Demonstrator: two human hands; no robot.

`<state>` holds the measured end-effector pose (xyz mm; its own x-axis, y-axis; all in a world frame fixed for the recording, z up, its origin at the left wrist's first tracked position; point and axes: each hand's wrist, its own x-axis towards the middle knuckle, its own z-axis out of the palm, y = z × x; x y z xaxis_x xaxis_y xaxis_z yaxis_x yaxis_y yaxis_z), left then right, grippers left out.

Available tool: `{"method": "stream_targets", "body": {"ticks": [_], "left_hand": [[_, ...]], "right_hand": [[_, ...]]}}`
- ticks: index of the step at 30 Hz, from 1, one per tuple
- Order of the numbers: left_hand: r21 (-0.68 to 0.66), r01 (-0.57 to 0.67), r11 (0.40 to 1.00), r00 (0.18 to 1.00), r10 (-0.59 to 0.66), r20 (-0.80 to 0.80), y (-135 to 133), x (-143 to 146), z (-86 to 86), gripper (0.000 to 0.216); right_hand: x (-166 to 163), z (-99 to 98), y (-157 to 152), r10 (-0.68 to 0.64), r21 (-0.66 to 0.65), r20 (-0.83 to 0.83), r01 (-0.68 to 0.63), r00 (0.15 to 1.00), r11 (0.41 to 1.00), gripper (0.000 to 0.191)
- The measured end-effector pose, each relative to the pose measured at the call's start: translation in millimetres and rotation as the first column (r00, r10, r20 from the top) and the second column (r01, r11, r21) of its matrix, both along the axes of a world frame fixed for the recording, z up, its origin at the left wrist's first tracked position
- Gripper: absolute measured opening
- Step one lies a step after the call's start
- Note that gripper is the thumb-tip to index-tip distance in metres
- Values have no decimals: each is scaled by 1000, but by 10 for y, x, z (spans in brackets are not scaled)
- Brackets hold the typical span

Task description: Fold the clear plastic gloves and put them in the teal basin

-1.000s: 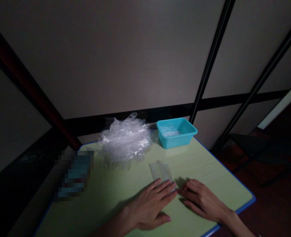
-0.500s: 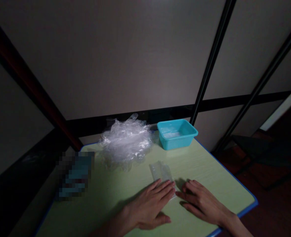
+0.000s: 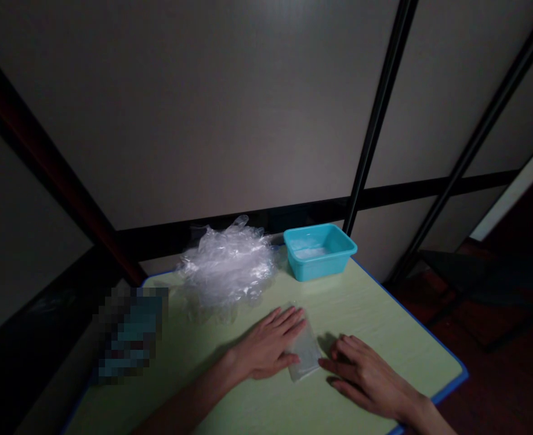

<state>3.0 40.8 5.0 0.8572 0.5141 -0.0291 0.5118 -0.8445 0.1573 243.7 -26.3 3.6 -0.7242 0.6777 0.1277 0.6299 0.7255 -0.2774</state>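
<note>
A clear disposable plastic glove point(image 3: 306, 352), folded into a flat strip, lies on the pale green table point(image 3: 375, 308). My left hand point(image 3: 273, 341) rests flat over its upper left side, fingers stretched out and thumb apart, hiding part of the strip. At the strip's lower right edge is my right hand point(image 3: 366, 374); its index fingertip touches the corner, the thumb is held apart and the other fingers bend loosely. Beyond my left hand sits a heap of clear plastic gloves point(image 3: 230, 263), loose and crumpled.
A turquoise plastic basin point(image 3: 320, 266) stands at the table's back right, with whitish, see-through material on its bottom. A blurred-out bluish item point(image 3: 133, 335) is at the left edge. Panelled doors point(image 3: 239, 121) rise behind the table, and a dark chair point(image 3: 488, 272) is off to the right.
My left hand has slid up and left along the folded glove, uncovering its near end. The right hand stays at about the same place. The view has shifted slightly.
</note>
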Motion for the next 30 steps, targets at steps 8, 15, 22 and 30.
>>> {"method": "stream_targets", "body": {"ticks": [8, 15, 22, 30], "left_hand": [[49, -119, 992, 991, 122, -47, 254, -74, -36, 57], [12, -49, 999, 999, 49, -7, -147, -148, 137, 68], [-114, 80, 990, 997, -81, -1, -549, -219, 182, 67], [-101, 121, 987, 992, -118, 38, -475, -352, 135, 61]], "right_hand": [[8, 2, 9, 0, -2, 0, 0, 1000, 1000, 31], [10, -23, 14, 6, -6, -15, -6, 1000, 1000, 31], [13, -21, 16, 15, 3, -20, -15, 1000, 1000, 29], [28, -27, 9, 0, 9, -20, 0, 1000, 1000, 32]]}}
